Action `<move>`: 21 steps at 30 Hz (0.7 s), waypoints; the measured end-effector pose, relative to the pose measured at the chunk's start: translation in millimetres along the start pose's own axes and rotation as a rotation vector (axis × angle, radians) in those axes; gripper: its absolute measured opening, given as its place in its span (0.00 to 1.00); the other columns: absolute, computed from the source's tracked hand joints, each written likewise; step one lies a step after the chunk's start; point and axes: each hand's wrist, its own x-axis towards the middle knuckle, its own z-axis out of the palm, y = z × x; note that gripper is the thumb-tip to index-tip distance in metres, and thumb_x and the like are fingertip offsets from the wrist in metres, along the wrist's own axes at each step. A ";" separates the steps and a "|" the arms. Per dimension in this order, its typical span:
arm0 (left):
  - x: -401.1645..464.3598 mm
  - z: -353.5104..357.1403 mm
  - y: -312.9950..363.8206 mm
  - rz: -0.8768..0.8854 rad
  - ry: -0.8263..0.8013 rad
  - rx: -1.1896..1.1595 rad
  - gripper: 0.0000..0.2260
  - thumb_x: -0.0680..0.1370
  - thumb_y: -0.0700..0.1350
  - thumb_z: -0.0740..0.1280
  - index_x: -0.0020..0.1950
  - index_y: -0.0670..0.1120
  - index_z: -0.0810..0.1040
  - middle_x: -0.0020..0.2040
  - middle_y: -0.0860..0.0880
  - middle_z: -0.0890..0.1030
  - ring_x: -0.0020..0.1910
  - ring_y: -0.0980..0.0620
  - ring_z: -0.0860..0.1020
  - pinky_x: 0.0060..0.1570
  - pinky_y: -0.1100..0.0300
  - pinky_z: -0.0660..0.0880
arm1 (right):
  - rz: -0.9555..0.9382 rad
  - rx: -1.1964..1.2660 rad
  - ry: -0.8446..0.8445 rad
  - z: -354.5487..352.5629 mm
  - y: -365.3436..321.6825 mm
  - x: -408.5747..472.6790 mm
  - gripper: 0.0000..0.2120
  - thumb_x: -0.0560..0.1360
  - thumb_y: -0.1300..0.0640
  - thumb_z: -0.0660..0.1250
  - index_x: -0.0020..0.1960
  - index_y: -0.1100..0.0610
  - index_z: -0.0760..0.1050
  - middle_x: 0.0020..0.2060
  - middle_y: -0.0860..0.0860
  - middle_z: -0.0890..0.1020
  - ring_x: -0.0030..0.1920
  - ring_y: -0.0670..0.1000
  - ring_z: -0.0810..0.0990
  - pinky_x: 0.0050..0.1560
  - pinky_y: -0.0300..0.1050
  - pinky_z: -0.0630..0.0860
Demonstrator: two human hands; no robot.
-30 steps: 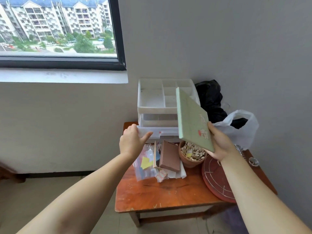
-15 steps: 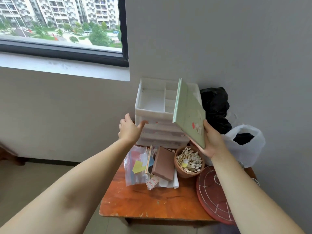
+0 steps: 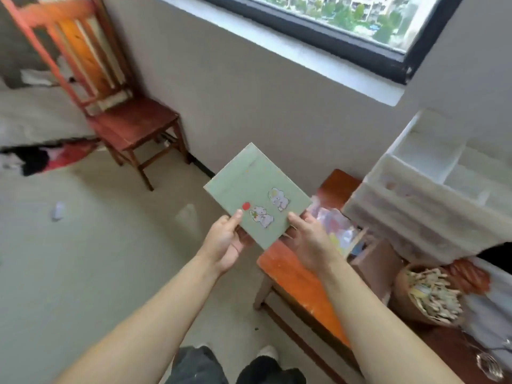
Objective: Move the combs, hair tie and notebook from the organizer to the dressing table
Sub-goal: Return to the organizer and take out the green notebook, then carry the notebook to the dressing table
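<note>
A pale green notebook [image 3: 255, 192] with rabbit stickers and a red dot is held flat in front of me, over the floor to the left of the orange table [image 3: 293, 275]. My left hand [image 3: 225, 241] grips its near left corner with the thumb on top. My right hand [image 3: 310, 241] grips its near right edge. The white plastic organizer [image 3: 432, 200] stands on the table at the right, its top compartments bare. No comb or hair tie is in sight.
A red wooden chair [image 3: 130, 120] stands against the wall at left. A bed edge with clothes [image 3: 41, 159] lies far left. On the table sit a brown box [image 3: 374, 264], plastic bags [image 3: 332, 223] and a pot of pegs [image 3: 429, 295].
The view has swung left and down. My left hand has come off the organizer and taken hold of the notebook, which now lies flat, away from the organizer.
</note>
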 end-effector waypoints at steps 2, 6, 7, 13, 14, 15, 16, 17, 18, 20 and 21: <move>-25.4 -51.1 23.6 0.068 0.129 -0.027 0.11 0.80 0.43 0.57 0.61 0.43 0.69 0.53 0.44 0.80 0.44 0.50 0.83 0.48 0.50 0.78 | 0.111 -0.069 -0.116 42.7 20.0 9.5 0.11 0.78 0.64 0.59 0.59 0.59 0.72 0.51 0.56 0.82 0.44 0.52 0.83 0.46 0.45 0.81; -100.1 -159.8 51.8 0.127 0.326 -0.048 0.09 0.80 0.43 0.56 0.59 0.47 0.71 0.50 0.47 0.80 0.44 0.50 0.81 0.48 0.52 0.76 | 0.180 -0.423 -0.291 138.6 52.5 23.9 0.09 0.77 0.60 0.62 0.55 0.58 0.76 0.44 0.53 0.82 0.36 0.50 0.82 0.37 0.40 0.79; -122.5 -187.2 55.2 0.140 0.364 -0.052 0.09 0.80 0.43 0.56 0.57 0.47 0.73 0.51 0.47 0.80 0.45 0.50 0.80 0.47 0.52 0.77 | 0.185 -0.525 -0.370 165.5 64.0 24.4 0.10 0.77 0.58 0.62 0.57 0.57 0.77 0.44 0.53 0.82 0.37 0.51 0.81 0.37 0.40 0.79; -269.1 -333.1 65.3 0.207 0.586 0.049 0.07 0.79 0.42 0.59 0.52 0.48 0.76 0.48 0.50 0.83 0.42 0.54 0.83 0.38 0.59 0.80 | 0.283 -0.848 -0.742 341.5 179.8 -16.1 0.09 0.77 0.59 0.63 0.54 0.60 0.79 0.44 0.53 0.83 0.38 0.49 0.82 0.41 0.41 0.80; -294.7 -356.6 66.9 0.221 0.638 0.053 0.07 0.79 0.42 0.60 0.52 0.48 0.76 0.48 0.50 0.83 0.42 0.53 0.82 0.38 0.59 0.80 | 0.296 -0.881 -0.788 370.3 202.3 -27.2 0.09 0.77 0.60 0.63 0.54 0.61 0.79 0.45 0.54 0.82 0.40 0.50 0.81 0.43 0.42 0.80; -320.6 -380.2 68.8 0.235 0.696 0.050 0.06 0.79 0.42 0.60 0.52 0.47 0.76 0.48 0.49 0.82 0.42 0.52 0.82 0.40 0.58 0.80 | 0.313 -0.908 -0.836 398.6 224.4 -39.8 0.09 0.77 0.61 0.62 0.54 0.61 0.79 0.46 0.55 0.82 0.42 0.52 0.81 0.45 0.43 0.79; -347.5 -403.1 70.9 0.249 0.755 0.043 0.06 0.78 0.42 0.61 0.52 0.47 0.77 0.49 0.48 0.82 0.43 0.51 0.82 0.43 0.56 0.80 | 0.328 -0.932 -0.888 426.2 245.6 -52.8 0.09 0.77 0.61 0.62 0.54 0.62 0.78 0.47 0.56 0.82 0.44 0.53 0.81 0.46 0.44 0.80; -375.1 -425.4 72.8 0.261 0.812 0.030 0.06 0.78 0.42 0.62 0.52 0.47 0.77 0.50 0.47 0.82 0.44 0.50 0.81 0.46 0.55 0.79 | 0.343 -0.957 -0.942 453.2 266.4 -66.6 0.09 0.77 0.61 0.62 0.54 0.62 0.79 0.47 0.56 0.82 0.46 0.54 0.81 0.47 0.44 0.80; -402.9 -446.2 73.3 0.272 0.862 0.016 0.06 0.77 0.42 0.63 0.52 0.47 0.78 0.50 0.46 0.83 0.44 0.49 0.81 0.48 0.55 0.79 | 0.359 -0.982 -0.999 479.2 286.8 -81.2 0.09 0.77 0.61 0.62 0.54 0.62 0.79 0.47 0.56 0.82 0.47 0.55 0.82 0.48 0.45 0.80; -457.2 -483.5 70.4 0.304 0.948 -0.021 0.06 0.76 0.43 0.65 0.52 0.47 0.79 0.49 0.47 0.84 0.43 0.50 0.83 0.46 0.57 0.80 | 0.377 -1.040 -1.118 529.9 325.5 -111.8 0.09 0.77 0.61 0.62 0.54 0.62 0.78 0.47 0.54 0.82 0.47 0.54 0.82 0.48 0.44 0.80; -483.5 -500.4 67.3 0.322 0.987 -0.046 0.06 0.76 0.43 0.66 0.51 0.47 0.80 0.47 0.48 0.84 0.42 0.51 0.83 0.44 0.58 0.81 | 0.380 -1.068 -1.177 555.4 344.7 -127.1 0.09 0.77 0.60 0.63 0.54 0.61 0.79 0.46 0.53 0.83 0.46 0.53 0.82 0.47 0.43 0.80</move>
